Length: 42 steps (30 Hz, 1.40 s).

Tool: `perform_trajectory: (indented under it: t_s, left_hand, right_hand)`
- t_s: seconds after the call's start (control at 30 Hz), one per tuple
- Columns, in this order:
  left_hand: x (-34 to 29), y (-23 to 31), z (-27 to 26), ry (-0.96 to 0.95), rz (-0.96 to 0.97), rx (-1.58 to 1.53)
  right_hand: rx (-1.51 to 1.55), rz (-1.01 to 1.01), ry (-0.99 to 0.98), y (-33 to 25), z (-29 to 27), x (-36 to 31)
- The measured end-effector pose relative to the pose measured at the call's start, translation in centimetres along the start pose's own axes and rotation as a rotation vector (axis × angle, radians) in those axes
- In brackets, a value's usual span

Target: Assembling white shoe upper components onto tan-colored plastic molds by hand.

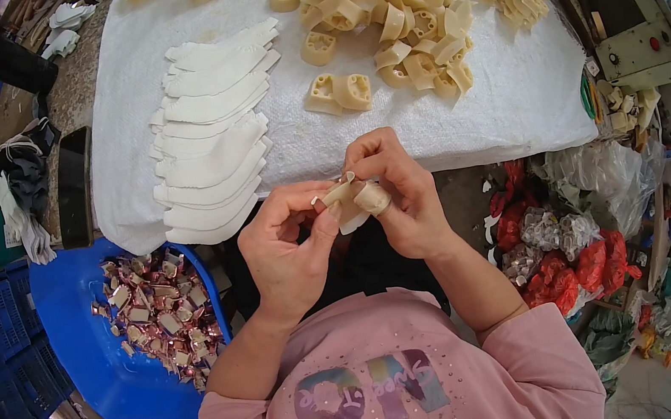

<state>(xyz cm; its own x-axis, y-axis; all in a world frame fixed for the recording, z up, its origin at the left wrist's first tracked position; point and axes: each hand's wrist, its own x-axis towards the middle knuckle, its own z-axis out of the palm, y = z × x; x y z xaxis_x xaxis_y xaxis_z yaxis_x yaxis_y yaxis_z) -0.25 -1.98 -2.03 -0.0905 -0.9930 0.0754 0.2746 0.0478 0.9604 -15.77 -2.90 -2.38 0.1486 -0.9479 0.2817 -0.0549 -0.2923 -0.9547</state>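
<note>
Close to the near edge of the white-covered table, my left hand and my right hand meet around a small beige heel block. A pale flexible strip, partly hidden by the fingers, lies against the block. My left thumb and fingers pinch one end of this strip. The right fingers curl round the block and pinch the strip at its top. Left of the hands, curved white cut pieces overlap in a row. Beyond the hands sit two beige blocks side by side, near a large heap of similar blocks.
A blue tub of shiny pinkish pieces stands at the lower left. Red and clear plastic bags crowd the right side. The white woven sheet covers the table; a dark upright panel is at its left edge.
</note>
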Motion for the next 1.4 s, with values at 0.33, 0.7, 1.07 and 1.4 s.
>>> perform_trajectory:
  t_s: [0.33, 0.7, 1.07, 1.4]
  left_hand:
    - [1.0, 1.5, -0.4, -0.145, 0.438, 0.723]
    - [0.7, 0.1, -1.4, -0.226, 0.595, 0.563]
    - [0.4, -0.1, 0.1, -0.335, -0.244, -0.219]
    - [-0.3, 0.1, 0.9, -0.34, -0.185, -0.153]
  right_hand:
    - [-0.352, -0.218, 0.049, -0.5, -0.1, 0.0]
    - [0.283, 0.316, -0.139, -1.4, -2.4, 0.6]
    - [-0.095, -0.204, -0.137, -0.3, -0.9, 0.2]
    - [0.61, 0.525, -0.16, -1.4, 0.0, 1.0]
